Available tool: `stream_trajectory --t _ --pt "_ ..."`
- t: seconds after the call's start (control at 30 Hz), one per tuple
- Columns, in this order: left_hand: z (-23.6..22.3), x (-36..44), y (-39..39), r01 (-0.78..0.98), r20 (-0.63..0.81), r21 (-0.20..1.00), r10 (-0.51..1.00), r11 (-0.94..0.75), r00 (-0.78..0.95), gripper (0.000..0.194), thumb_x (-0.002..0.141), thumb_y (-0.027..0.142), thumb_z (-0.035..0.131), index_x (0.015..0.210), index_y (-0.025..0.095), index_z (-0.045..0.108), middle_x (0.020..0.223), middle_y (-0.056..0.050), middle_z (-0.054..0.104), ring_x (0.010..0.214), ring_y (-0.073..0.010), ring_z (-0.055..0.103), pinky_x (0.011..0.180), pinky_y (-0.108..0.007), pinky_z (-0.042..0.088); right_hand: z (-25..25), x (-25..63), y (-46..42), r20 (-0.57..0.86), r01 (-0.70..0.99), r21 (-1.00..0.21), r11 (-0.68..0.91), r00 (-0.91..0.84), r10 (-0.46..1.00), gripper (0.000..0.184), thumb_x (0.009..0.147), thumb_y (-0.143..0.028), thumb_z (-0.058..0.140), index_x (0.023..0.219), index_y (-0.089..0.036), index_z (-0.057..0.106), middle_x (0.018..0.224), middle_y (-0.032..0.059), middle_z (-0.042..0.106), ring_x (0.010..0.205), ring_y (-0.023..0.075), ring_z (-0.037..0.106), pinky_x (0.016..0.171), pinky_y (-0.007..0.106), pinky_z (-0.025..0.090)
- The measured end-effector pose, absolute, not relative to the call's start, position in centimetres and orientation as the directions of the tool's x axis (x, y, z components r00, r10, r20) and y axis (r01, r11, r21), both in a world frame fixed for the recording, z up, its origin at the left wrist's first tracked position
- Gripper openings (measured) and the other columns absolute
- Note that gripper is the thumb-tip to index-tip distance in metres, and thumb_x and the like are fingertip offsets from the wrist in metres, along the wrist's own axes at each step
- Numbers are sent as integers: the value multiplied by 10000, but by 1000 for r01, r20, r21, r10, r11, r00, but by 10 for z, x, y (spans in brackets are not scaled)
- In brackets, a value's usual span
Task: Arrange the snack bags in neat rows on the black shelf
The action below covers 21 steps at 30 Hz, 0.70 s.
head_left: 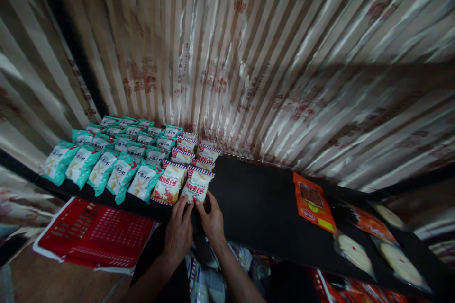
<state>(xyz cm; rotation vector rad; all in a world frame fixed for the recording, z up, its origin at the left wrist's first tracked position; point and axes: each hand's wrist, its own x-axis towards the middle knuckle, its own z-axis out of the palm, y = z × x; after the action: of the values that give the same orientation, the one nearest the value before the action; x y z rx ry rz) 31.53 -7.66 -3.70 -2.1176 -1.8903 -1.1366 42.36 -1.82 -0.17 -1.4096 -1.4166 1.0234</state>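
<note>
Both of my hands are at the front edge of the black shelf, at the lower end of a cream snack bag (196, 183) with red lettering and a striped top seam. My left hand (178, 233) has its fingertips on the bag's lower left. My right hand (212, 222) grips the lower right corner, thumb in front. Against its left side leans a matching cream snack bag (168, 182). Behind these two, more of the same kind stand in rows. Teal snack bags (120, 175) fill several rows farther left.
The black shelf (256, 199) runs to the right, where an orange packet (313, 202) and round white packaged items (354, 252) lie. A red basket (103, 234) stands below at left. Packaged goods (208, 281) are under the shelf. Printed, pleated sheeting (227, 57) hangs behind.
</note>
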Motion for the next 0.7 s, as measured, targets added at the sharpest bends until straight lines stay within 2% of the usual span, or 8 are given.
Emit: stream_trajectory --t 0.13,0.27,0.53,0.7 --pt "-38 316 -77 898 590 373 807 -235 -34 432 822 63 378 1237 155 457 1357 -139 391 1285 -254 326 989 -440 410 -1 431 -13 56 255 -966 39 61 997 434 800 -466 481 1098 -170 593 1078 95 645 980 213 595 853 318 455" --pt "-33 316 -75 903 618 345 786 -255 -14 432 823 45 373 1229 162 465 1327 -125 423 1259 -239 361 981 -414 416 -6 438 -1 99 292 -954 70 83 992 415 813 -466 450 1057 -169 607 1082 107 643 1002 220 588 886 339 440" --pt "14 293 -36 868 749 383 657 -316 -91 292 840 63 375 1044 152 564 1096 -108 588 1067 -211 510 918 -399 428 -8 451 28 115 255 -963 85 106 988 374 799 -445 473 1008 -178 631 1043 93 662 974 221 599 865 340 449" --pt "52 270 12 841 656 449 750 -300 -83 254 854 131 394 1018 175 581 1036 -69 616 1001 -189 539 893 -356 444 -4 459 59 135 218 -970 104 131 982 381 767 -445 513 1002 -176 645 989 81 683 894 214 618 783 317 473"
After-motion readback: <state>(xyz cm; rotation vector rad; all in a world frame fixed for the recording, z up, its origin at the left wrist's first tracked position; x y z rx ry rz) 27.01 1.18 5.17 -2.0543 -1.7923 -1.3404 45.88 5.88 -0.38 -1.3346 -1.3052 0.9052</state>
